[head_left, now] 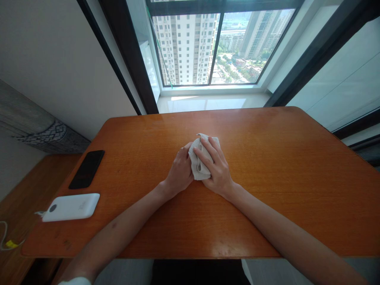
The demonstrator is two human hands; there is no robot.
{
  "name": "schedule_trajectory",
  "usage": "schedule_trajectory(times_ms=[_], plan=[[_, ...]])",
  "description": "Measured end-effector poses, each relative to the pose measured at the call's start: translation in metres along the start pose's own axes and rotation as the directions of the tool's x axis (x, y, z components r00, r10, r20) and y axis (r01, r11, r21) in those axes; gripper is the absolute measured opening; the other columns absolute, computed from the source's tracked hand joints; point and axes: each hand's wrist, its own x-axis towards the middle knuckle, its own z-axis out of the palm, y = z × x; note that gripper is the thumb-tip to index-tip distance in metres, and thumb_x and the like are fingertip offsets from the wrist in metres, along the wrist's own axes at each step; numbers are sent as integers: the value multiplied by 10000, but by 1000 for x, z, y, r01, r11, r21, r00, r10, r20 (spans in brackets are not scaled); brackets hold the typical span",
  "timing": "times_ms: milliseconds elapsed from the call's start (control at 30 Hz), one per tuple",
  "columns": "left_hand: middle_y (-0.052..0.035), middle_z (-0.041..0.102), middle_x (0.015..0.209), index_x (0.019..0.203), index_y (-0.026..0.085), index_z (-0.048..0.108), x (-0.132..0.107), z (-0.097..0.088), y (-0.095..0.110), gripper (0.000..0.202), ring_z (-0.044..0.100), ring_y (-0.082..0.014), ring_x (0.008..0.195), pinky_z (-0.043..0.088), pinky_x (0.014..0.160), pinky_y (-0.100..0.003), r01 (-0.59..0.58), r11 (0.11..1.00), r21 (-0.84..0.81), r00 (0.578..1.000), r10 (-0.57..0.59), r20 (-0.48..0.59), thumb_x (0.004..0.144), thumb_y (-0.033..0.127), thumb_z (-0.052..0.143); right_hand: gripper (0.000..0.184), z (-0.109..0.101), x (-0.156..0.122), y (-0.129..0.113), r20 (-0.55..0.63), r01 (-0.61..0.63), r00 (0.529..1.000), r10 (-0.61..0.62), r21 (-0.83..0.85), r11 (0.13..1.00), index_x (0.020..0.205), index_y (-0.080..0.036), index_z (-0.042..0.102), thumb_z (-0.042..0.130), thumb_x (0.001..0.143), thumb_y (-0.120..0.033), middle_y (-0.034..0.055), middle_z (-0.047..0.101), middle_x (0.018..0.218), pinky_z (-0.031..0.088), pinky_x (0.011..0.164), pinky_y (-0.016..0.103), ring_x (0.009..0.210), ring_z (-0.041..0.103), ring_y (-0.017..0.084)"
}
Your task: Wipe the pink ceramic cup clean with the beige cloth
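Note:
A small off-white cloth (197,164), bunched up, rests in the middle of the orange wooden table (282,166). My right hand (217,166) lies over its right side with fingers curled around it. My left hand (179,171) presses against its left side, thumb and fingers closed on the fabric. Both forearms reach in from the near edge. Much of the cloth is hidden under my hands.
A black phone (87,168) lies face up near the table's left edge. A white power bank (72,207) with a cable sits closer to me on the left. A lower wooden surface (18,206) adjoins the left side. Beyond the far edge is a large window (213,47).

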Motion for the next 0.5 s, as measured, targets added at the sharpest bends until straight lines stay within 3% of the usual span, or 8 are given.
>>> schedule_trajectory(times_ms=[133, 267, 500], plan=[[-198, 555, 1588, 1633, 215, 413, 1, 1, 3, 507, 613, -347, 1387, 558, 1205, -578, 39, 998, 52, 999, -40, 16, 1140, 308, 480, 775, 3, 0, 4, -43, -58, 997, 60, 48, 997, 1797, -375, 296, 561, 1084, -223, 36, 368, 1861, 374, 1381, 725, 1724, 359, 391], [-211, 566, 1557, 1615, 184, 421, 2, 2, 4, 488, 612, -347, 1381, 549, 1207, -588, 48, 998, 46, 999, -48, 1, 1130, 240, 432, 715, 1, 1, 6, -20, -89, 996, 91, 83, 993, 1771, -396, 357, 552, 1106, -224, 44, 396, 1847, 389, 1379, 710, 1715, 382, 374], [-176, 544, 1596, 1653, 256, 391, -1, 1, -6, 515, 579, -329, 1448, 528, 1260, -571, 38, 999, -28, 999, -39, -13, 1140, 257, 430, 714, -2, 2, 4, 3, -67, 998, 67, 83, 994, 1769, -402, 359, 567, 1104, -251, 51, 401, 1843, 375, 1382, 711, 1712, 385, 378]])
